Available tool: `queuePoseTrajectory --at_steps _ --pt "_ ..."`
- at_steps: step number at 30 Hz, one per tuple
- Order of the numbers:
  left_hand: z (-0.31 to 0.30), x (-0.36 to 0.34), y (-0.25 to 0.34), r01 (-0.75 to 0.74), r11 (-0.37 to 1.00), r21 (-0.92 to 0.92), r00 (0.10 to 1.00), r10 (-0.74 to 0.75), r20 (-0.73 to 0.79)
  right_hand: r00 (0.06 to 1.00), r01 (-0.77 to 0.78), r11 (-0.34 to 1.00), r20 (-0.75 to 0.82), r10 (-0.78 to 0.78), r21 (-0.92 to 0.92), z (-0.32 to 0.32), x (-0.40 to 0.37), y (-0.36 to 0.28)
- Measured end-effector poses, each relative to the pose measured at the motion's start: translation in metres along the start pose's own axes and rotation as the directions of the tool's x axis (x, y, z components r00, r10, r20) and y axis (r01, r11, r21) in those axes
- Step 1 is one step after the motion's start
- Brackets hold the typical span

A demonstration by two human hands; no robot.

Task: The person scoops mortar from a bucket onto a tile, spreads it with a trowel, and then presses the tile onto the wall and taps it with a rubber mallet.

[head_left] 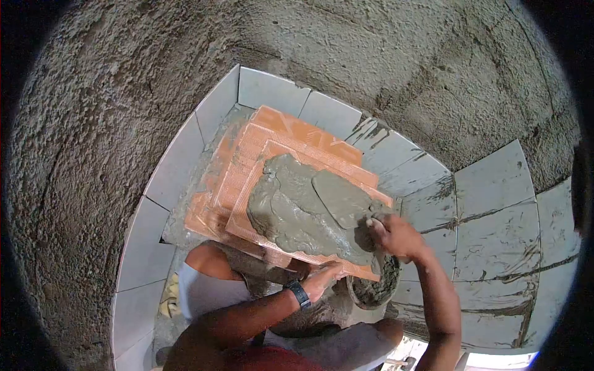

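Observation:
My right hand [397, 236] is closed round the handle of a trowel. The trowel's blade [339, 196] is coated in grey mortar and lies flat on the wet mortar [291, 210]. That mortar covers most of an orange-backed tile [241, 229], its ribbed back facing up. My left hand [323, 281], with a dark watch on the wrist, grips this tile's near edge from below. More orange-backed tiles [309, 131] lie under and behind it. Just below my right hand, a bucket [371, 302] holds mortar, partly hidden by the tile corner.
White tiles line the lower walls, on the left [170, 179], at the back [272, 91] and on the right [495, 238], some smeared with mortar. Rough cement plaster [105, 123] rises above them. A yellowish cloth [169, 297] lies at lower left, beside my knee.

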State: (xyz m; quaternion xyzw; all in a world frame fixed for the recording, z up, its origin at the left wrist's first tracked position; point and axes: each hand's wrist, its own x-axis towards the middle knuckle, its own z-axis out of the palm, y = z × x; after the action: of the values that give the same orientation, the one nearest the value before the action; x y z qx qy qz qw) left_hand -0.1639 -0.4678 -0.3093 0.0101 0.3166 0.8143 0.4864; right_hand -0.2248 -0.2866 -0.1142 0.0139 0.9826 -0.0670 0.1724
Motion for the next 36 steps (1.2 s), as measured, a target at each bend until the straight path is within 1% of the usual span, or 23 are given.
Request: queuePoseTrajectory --at_steps 1,2,3,4,6,8,9,10,11,12,14,18,20,21,23,24,26,29,30,32,33,35,36 --pt "-0.003 0.002 -0.001 0.004 0.999 0.038 1.000 -0.005 0.028 0.978 -0.180 0.935 0.157 0.137 0.307 0.000 0.002 -0.012" --pt "-0.005 0.005 -0.005 0.008 0.999 0.042 1.000 -0.009 0.029 0.916 -0.376 0.747 0.343 0.209 0.548 -0.002 0.004 -0.025" --pt "-0.009 0.010 -0.012 0.018 0.999 0.033 1.000 -0.018 0.000 0.903 -0.374 0.696 0.413 0.120 0.614 -0.009 0.007 -0.040" --pt "-0.009 0.010 -0.013 0.025 0.999 0.026 0.999 -0.024 -0.032 0.903 -0.372 0.692 0.413 0.117 0.619 -0.012 0.011 -0.047" --pt "-0.009 0.008 -0.010 0.021 0.999 0.029 1.000 -0.020 -0.020 0.891 -0.270 0.777 0.454 -0.024 0.569 -0.013 0.020 -0.060" --pt "-0.004 0.006 -0.005 0.014 1.000 0.027 1.000 -0.014 -0.002 0.882 -0.249 0.796 0.469 -0.049 0.552 -0.010 0.022 -0.068" --pt "-0.002 0.005 -0.003 0.025 1.000 0.010 0.999 -0.025 -0.026 0.922 -0.006 0.899 0.350 -0.164 0.438 -0.012 0.019 -0.072" --pt "0.002 0.004 -0.001 0.039 0.999 -0.007 0.998 -0.039 -0.046 0.923 0.225 0.934 0.247 -0.296 0.278 -0.012 0.015 -0.072" --pt "0.003 0.002 0.000 0.048 0.999 -0.004 0.998 -0.048 -0.040 0.925 0.268 0.938 0.215 -0.314 0.220 0.004 0.022 -0.059" --pt "0.006 -0.003 0.005 0.013 0.999 -0.031 0.999 -0.014 -0.039 0.929 0.256 0.941 0.213 -0.304 0.222 0.000 0.020 -0.061" --pt "0.006 -0.007 0.009 -0.010 0.998 -0.056 1.000 0.008 -0.029 0.973 0.192 0.975 0.148 -0.175 -0.114 -0.012 0.018 -0.067" --pt "0.008 -0.009 0.013 -0.004 0.997 -0.075 0.999 0.001 -0.041 0.996 0.085 0.992 0.028 -0.083 -0.092 -0.003 0.019 -0.052" --pt "0.016 -0.010 0.018 0.056 0.995 -0.077 0.984 -0.068 -0.162 1.000 -0.004 1.000 -0.001 0.004 0.020 -0.007 0.006 -0.043" --pt "0.014 -0.009 0.017 0.058 0.995 -0.076 0.985 -0.069 -0.158 1.000 -0.008 1.000 -0.003 0.008 0.019 -0.008 0.000 -0.035" --pt "0.007 -0.005 0.012 -0.058 0.992 -0.116 0.996 0.049 -0.081 0.997 -0.033 0.996 0.072 0.027 0.087 -0.010 -0.015 -0.015" --pt "0.006 -0.002 0.010 -0.054 0.992 -0.114 0.996 0.046 -0.072 0.997 -0.042 0.995 0.067 0.036 0.086 -0.013 -0.023 -0.008" --pt "0.005 0.000 0.007 -0.065 0.991 -0.116 0.993 0.053 -0.108 0.987 -0.159 0.986 0.019 0.160 -0.040 -0.020 -0.041 0.004" --pt "0.013 -0.007 0.014 -0.091 0.989 -0.113 0.986 0.074 -0.146 0.975 -0.220 0.974 0.026 0.219 0.049 -0.004 -0.054 0.046" --pt "0.011 -0.007 0.013 -0.085 0.990 -0.111 0.988 0.069 -0.141 0.974 -0.228 0.972 0.025 0.227 0.052 -0.013 -0.059 0.040" --pt "0.005 -0.006 0.010 -0.120 0.977 -0.178 0.991 0.106 -0.083 0.873 -0.420 0.875 0.370 0.318 0.240 -0.037 -0.072 0.019" --pt "0.003 -0.006 0.008 -0.111 0.979 -0.172 0.992 0.099 -0.079 0.872 -0.426 0.870 0.369 0.322 0.247 -0.029 -0.076 0.032" --pt "0.001 -0.006 0.004 -0.135 0.975 -0.175 0.987 0.117 -0.112 0.990 -0.039 0.984 0.142 0.014 0.174 -0.008 -0.086 0.066" --pt "-0.007 -0.003 -0.001 -0.126 0.977 -0.169 0.988 0.109 -0.105 0.990 -0.048 0.983 0.137 0.024 0.180 -0.005 -0.090 0.067"
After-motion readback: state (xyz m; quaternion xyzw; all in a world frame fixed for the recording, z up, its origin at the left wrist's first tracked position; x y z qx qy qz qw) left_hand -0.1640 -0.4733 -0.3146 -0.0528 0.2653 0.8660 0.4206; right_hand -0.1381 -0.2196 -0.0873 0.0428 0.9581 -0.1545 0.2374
